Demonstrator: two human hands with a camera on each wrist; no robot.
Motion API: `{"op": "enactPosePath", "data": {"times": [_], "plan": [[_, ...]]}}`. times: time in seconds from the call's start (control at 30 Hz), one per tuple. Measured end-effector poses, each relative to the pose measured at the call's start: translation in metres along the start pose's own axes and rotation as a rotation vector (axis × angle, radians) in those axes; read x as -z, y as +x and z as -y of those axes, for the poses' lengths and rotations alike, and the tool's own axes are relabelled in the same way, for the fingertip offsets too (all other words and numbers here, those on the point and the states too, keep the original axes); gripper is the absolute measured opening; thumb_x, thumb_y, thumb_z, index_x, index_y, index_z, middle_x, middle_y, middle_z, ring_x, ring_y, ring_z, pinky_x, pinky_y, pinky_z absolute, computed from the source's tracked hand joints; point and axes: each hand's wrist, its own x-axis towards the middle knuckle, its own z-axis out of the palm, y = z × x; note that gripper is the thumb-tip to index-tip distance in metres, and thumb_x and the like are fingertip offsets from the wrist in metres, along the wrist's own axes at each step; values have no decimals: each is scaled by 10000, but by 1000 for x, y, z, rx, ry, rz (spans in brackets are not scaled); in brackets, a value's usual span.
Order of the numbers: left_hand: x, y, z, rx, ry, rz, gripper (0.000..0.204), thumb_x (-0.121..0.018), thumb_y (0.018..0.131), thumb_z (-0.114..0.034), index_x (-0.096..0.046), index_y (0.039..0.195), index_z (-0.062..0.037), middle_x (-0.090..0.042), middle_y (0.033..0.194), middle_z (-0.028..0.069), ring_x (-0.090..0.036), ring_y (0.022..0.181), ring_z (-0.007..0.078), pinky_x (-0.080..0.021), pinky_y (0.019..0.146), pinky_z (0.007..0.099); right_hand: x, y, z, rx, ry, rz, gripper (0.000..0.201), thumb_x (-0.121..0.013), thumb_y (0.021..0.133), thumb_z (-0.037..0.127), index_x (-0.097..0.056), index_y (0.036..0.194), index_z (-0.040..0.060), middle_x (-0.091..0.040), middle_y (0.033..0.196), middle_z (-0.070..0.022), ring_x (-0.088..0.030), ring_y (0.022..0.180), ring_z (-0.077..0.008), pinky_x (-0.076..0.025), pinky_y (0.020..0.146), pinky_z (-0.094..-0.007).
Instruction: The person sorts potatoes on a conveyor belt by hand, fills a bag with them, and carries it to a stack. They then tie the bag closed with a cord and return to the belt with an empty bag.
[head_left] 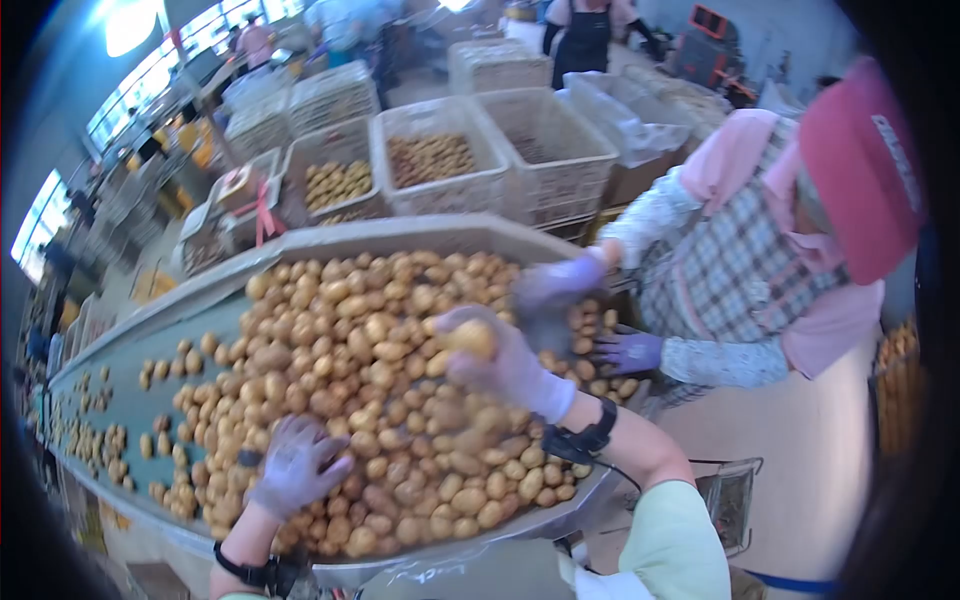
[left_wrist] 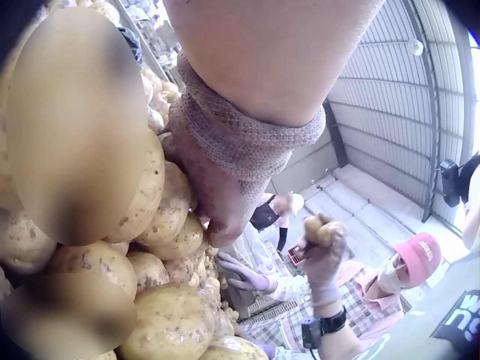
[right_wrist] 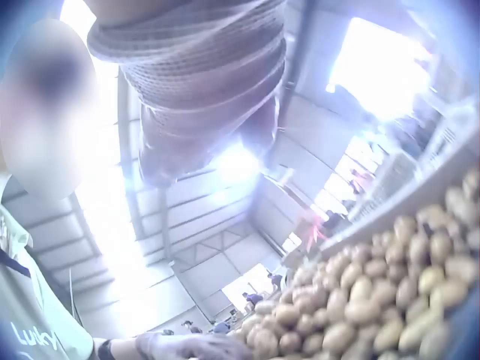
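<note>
Potatoes [head_left: 330,350] lie heaped on a green conveyor belt [head_left: 215,320] with metal sides. My left hand [head_left: 298,466], in a light glove, rests on the heap with fingers spread; close up, the left wrist view has it against large potatoes [left_wrist: 169,319]. Raised above the heap, my gloved right hand [head_left: 505,365] grips a potato [head_left: 472,340]; the left wrist view seems to have more than one potato [left_wrist: 324,231] in that hand [left_wrist: 324,266]. In the right wrist view the right hand [right_wrist: 210,127] is up over the potatoes [right_wrist: 360,300], its fingertips unclear.
A person in a red cap [head_left: 860,170] and checked apron stands at the right, gloved hands [head_left: 565,280] over the belt's end. Crates of potatoes [head_left: 440,185] line the far side. The belt's metal rim [head_left: 400,225] runs between them and the heap.
</note>
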Motion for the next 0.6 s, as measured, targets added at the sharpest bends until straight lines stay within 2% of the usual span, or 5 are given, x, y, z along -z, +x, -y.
{"op": "enactPosePath", "data": {"times": [0.13, 0.23, 0.27, 0.33, 0.6], "plan": [[-7, -3, 0, -34, 26, -77, 280, -732, 811, -387, -774, 964, -156, -600, 836, 66, -589, 922, 290, -437, 910, 471, 34, 61, 126, 966, -1068, 164, 541, -784, 781, 326, -604, 1272, 187, -636, 1158, -90, -673, 773, -271, -557, 657, -417], [-7, -4, 1, -36, 37, -108, 297, -741, 798, -400, -789, 965, -159, -609, 845, 57, -588, 933, 281, -429, 910, 467, 148, 138, 106, 762, -1481, -208, 471, -734, 833, 407, -606, 1192, 131, -632, 1261, -103, -685, 855, -345, -564, 727, -474], [-8, -4, 2, -19, 16, -94, 307, -741, 796, -410, -792, 966, -159, -611, 842, 55, -588, 933, 282, -428, 906, 465, 180, 168, 123, -39, -1661, -300, 555, -636, 923, 454, -526, 1350, 117, -660, 1205, -143, -693, 861, -350, -567, 739, -468], [-5, -7, 0, -11, 46, -99, 326, -743, 796, -425, -797, 967, -153, -608, 824, 51, -588, 922, 285, -429, 899, 454, 258, 188, 68, 530, -1705, -1141, 582, -550, 975, 484, -500, 1413, 103, -664, 1143, -210, -688, 877, -380, -556, 788, -503], [-1, -3, -2, 9, 10, -40, 306, -714, 832, -423, -789, 954, -153, -613, 868, 99, -582, 949, 312, -432, 927, 464, 47, 0, -83, -51, -1117, 375, 683, -537, 989, 492, -412, 1502, 60, -552, 1422, -212, -581, 1258, -389, -424, 1088, -483]]}}
